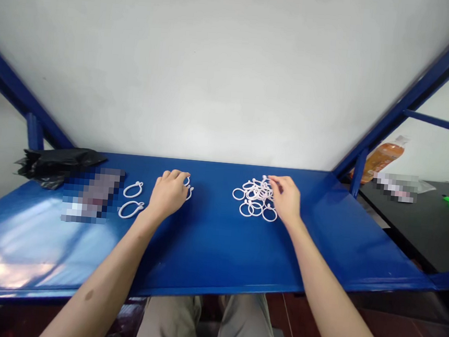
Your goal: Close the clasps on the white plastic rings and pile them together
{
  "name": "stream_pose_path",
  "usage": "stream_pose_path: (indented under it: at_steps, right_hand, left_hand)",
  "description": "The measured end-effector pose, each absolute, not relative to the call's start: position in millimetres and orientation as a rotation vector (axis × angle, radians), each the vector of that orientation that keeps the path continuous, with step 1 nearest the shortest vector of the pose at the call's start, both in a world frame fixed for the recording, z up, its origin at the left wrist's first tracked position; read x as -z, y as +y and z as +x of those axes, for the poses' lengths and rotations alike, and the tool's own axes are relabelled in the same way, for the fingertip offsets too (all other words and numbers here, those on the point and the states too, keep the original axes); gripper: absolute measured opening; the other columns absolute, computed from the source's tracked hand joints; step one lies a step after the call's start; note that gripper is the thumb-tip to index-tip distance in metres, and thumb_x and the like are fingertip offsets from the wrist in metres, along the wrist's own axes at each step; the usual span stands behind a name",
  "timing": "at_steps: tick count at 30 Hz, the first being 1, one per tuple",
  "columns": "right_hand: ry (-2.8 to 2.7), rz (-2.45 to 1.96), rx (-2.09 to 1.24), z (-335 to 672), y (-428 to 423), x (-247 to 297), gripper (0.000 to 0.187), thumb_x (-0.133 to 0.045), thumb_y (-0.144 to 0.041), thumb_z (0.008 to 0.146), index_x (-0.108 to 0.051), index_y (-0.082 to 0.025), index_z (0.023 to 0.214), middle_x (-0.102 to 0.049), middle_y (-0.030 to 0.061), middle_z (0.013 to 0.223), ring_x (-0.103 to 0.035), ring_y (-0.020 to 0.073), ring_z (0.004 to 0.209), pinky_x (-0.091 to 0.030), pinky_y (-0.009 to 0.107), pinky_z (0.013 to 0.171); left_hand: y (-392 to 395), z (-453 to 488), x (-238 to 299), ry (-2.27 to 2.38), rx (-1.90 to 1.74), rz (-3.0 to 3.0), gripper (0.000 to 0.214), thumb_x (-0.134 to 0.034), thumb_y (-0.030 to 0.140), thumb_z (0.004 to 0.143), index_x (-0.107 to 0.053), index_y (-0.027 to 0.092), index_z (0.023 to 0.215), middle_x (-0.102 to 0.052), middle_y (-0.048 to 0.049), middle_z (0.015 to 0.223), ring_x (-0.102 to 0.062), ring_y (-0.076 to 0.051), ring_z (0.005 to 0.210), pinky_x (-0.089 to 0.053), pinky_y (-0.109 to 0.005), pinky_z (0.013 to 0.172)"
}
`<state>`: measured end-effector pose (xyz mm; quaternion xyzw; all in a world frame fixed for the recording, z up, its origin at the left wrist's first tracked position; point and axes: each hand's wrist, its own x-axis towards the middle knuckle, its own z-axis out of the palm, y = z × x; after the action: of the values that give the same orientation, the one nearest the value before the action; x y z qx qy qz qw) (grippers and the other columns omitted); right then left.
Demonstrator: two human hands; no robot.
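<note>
As our forearms (pixel 122 264) reach across the table (pixel 213 251), our left hand (pixel 168 192) bends palm-down over two partly hidden white rings (pixel 190 190), and our right hand (pixel 286 199) curls inward at the right of a ring pile (pixel 260 194); we cannot tell whether either hand's fingers pinch anything. We seem to be picking rings out; freeing one calls for a narrow thumb-and-index pinch.

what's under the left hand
Parts of white rings show beside the fingertips of the left hand, over the blue table. The hand covers the rest of them and whatever lies beneath the palm.
</note>
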<state>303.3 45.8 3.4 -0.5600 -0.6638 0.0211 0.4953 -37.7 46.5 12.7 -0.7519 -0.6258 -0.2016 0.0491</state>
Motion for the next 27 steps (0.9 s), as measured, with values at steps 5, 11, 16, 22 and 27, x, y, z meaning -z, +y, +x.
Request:
stream_pose_path:
  at_steps: [5, 11, 16, 22, 27]
  right_hand:
    - [-1.523, -1.64, -0.224, 369, 48, 6, 0.028, -0.06, -0.039, 0.085, -0.075, -0.018, 0.097, -0.076, 0.01, 0.095, -0.068, 0.0209, 0.076, -0.055, 0.037, 0.078]
    - [-1.587, -1.69, -0.386, 377, 43, 12, 0.022, -0.062, -0.035, 0.081, -0.076, -0.021, 0.092, -0.078, 0.0065, 0.093, -0.071, 0.0203, 0.082, -0.054, 0.035, 0.08]
    - [-1.581, -1.707, -0.392, 375, 41, 12, 0.025, -0.06, -0.034, 0.082, -0.075, -0.02, 0.094, -0.078, 0.0067, 0.093, -0.072, 0.0207, 0.082, -0.055, 0.035, 0.08]
    - [-1.575, -1.722, -0.307, 375, 40, 10, 0.027, -0.057, -0.038, 0.084, -0.075, -0.02, 0.09, -0.078, 0.0073, 0.088, -0.071, 0.0223, 0.08, -0.054, 0.036, 0.081]
    - [-1.586, -1.737, -0.261, 375, 42, 12, 0.028, -0.055, -0.041, 0.085, -0.075, -0.021, 0.088, -0.078, 0.0073, 0.089, -0.071, 0.0229, 0.081, -0.054, 0.037, 0.082]
  left_hand:
    - [45, -39, -7, -1.935, 0.268, -2.324, 0.042, -0.04, 0.016, 0.093, -0.069, 0.02, 0.122, -0.067, -0.0162, 0.123, -0.057, -0.034, 0.112, -0.046, -0.047, 0.09]
    - [44, -39, -9, -1.943, 0.25, -2.29, 0.037, -0.039, 0.024, 0.097, -0.071, 0.021, 0.114, -0.069, -0.0145, 0.113, -0.059, -0.032, 0.106, -0.046, -0.044, 0.085]
    - [44, -39, -12, -1.957, 0.319, -2.217, 0.033, -0.042, 0.029, 0.098, -0.071, 0.02, 0.111, -0.068, -0.0145, 0.114, -0.057, -0.034, 0.109, -0.045, -0.042, 0.084]
    - [44, -38, -16, -1.984, 0.425, -2.115, 0.028, -0.045, 0.029, 0.097, -0.067, 0.018, 0.109, -0.07, -0.0135, 0.109, -0.059, -0.033, 0.106, -0.043, -0.041, 0.081]
    - [44, -36, -19, -2.012, 0.588, -2.044, 0.029, -0.043, 0.031, 0.097, -0.065, 0.019, 0.112, -0.07, -0.0132, 0.111, -0.061, -0.031, 0.105, -0.041, -0.04, 0.082]
